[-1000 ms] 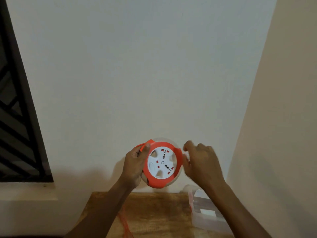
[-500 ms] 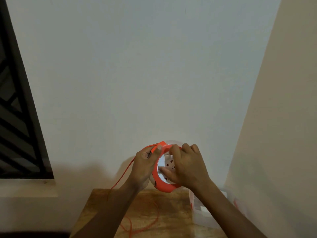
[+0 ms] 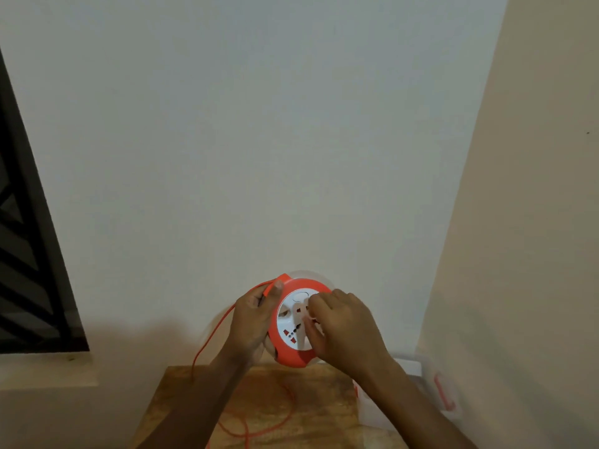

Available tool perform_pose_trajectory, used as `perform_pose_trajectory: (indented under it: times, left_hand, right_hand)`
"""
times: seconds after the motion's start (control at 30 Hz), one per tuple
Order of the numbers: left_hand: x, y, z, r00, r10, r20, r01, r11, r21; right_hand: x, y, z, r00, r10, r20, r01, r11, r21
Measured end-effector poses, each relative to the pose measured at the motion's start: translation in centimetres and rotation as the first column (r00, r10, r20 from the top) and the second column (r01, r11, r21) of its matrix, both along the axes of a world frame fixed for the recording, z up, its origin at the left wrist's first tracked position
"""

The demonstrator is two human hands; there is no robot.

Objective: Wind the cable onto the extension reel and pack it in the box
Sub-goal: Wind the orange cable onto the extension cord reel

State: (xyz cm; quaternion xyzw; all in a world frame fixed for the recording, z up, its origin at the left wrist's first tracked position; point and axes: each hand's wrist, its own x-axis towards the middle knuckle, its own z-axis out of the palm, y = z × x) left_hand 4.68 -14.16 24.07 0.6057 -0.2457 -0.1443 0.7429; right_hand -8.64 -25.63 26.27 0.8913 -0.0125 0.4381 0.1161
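- Reel (image 3: 293,351), round, orange-rimmed with a white socket face, held up in the air above the far edge of the table (image 3: 324,413), face tilted toward the camera.
- Gripped on its left rim by the left hand (image 3: 256,322), fingers curled round the edge, thumb lying up near the orange tab at the top.
- Covered on its right half by the right hand (image 3: 343,328), fingers bent onto the white face and pressing or pinching something at the hub; exactly what, cannot tell.
- Fed by the orange cable (image 3: 210,335), running from under the left thumb down the left side of the left forearm, then lying in loose loops on the table near the camera.
- Backed by a pale clear flange showing behind the orange rim at top and bottom.
- Just right of the table, low in the scene and partly hidden by the right forearm: clear plastic box (image 3: 431,396) with an orange latch on its right side.
- Beyond the hands: plain white wall (image 3: 291,140).
- Far right: second, cream-coloured wall (image 3: 534,222), meeting the white one at a corner.
- Far left: dark window grille (image 3: 26,254) above a pale sill.
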Motion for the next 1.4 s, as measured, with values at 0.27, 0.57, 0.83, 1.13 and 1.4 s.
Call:
perform_pose_trajectory:
  times: [0.27,0.57,0.83,1.13,1.4]
  left_hand:
    - [-0.3,0.0,1.2,0.991,-0.073,0.111,0.071,0.997,0.028]
    - [-0.8,0.0,0.4,0.991,-0.11,0.078,0.11,0.994,0.008]
    - [-0.4,-0.4,0.3,0.997,-0.072,0.031,0.071,0.997,0.013]
    - [0.0,-0.2,0.3,0.999,-0.03,-0.034,0.029,0.999,-0.021]
    - [0.5,0.0,1.1,0.999,-0.042,0.007,0.043,0.999,-0.029]
  right_hand:
    - [0.4,0.8,-0.2,0.913,0.015,-0.407,-0.085,0.985,-0.153]
    - [0.1,-0.1,0.0,0.97,0.023,-0.243,-0.098,0.949,-0.301]
    - [0.6,0.1,2.2,0.991,-0.131,-0.016,0.131,0.991,0.011]
    - [0.0,-0.2,2.5,0.992,-0.123,0.012,0.123,0.992,-0.027]
    - [-0.4,-0.7,2.0,0.943,0.096,-0.317,-0.133,0.987,-0.096]
